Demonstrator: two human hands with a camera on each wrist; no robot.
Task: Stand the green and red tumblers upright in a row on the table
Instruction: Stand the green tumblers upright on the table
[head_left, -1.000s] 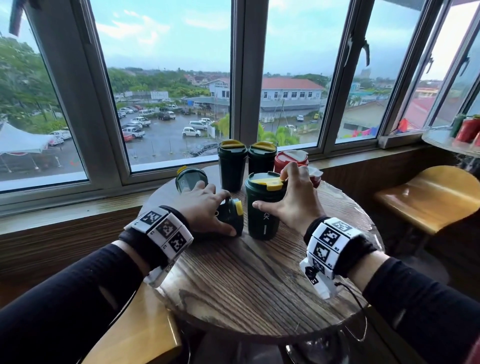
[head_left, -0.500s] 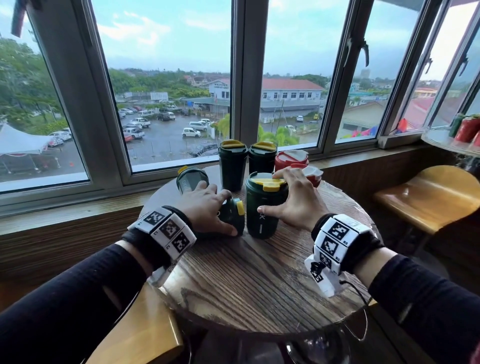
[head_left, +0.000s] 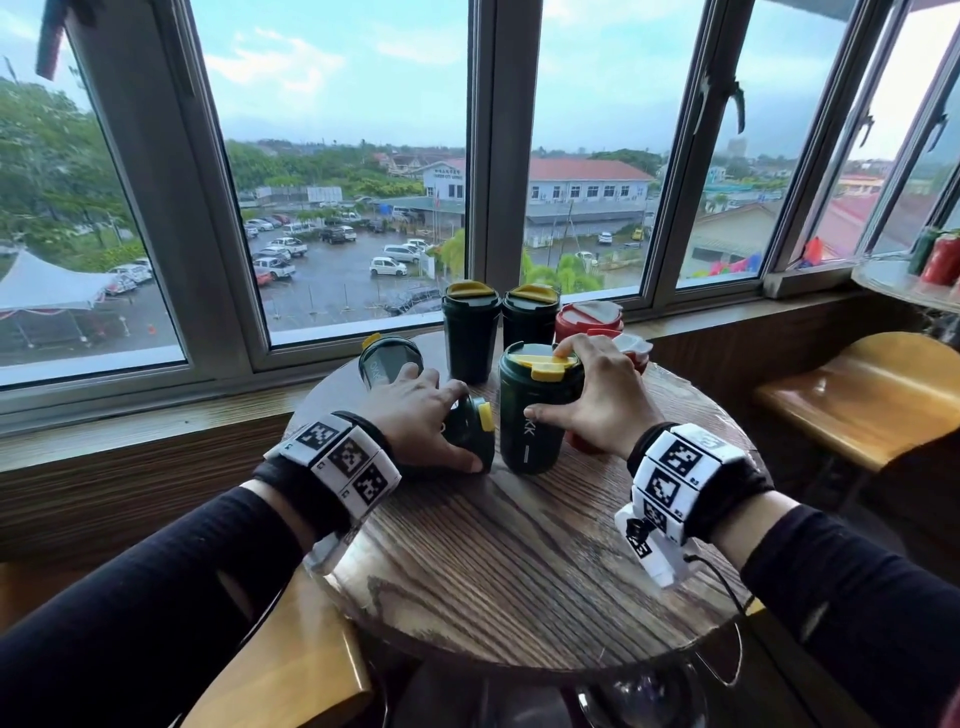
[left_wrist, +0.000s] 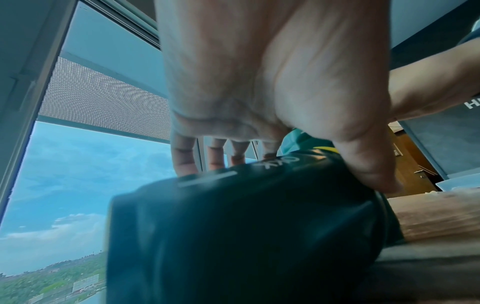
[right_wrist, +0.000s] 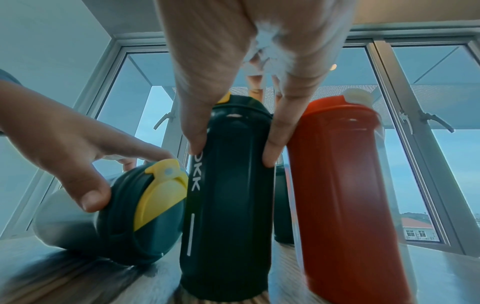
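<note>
On the round wooden table (head_left: 519, 561) my left hand (head_left: 426, 421) grips a dark green tumbler (head_left: 475, 426) that lies on its side, its yellow lid toward the right. The left wrist view shows those fingers curled over the tumbler's body (left_wrist: 233, 226). My right hand (head_left: 587, 395) holds an upright green tumbler (head_left: 535, 415) with thumb and fingers round its upper part (right_wrist: 228, 185). A red tumbler (right_wrist: 342, 185) stands just right of it. Two green tumblers (head_left: 470, 332) (head_left: 530, 317) and a second red tumbler (head_left: 589, 317) stand at the back. Another green one (head_left: 387, 364) lies at the back left.
A window sill (head_left: 727, 306) runs close behind the table. One wooden chair (head_left: 857, 395) stands to the right, another (head_left: 291, 654) at the lower left. A second table (head_left: 904, 280) at the far right carries more tumblers.
My right hand has slid from over the lid to the side of the upright green tumbler, its wrist drifting right. The left hand keeps its hold on the lying tumbler.
</note>
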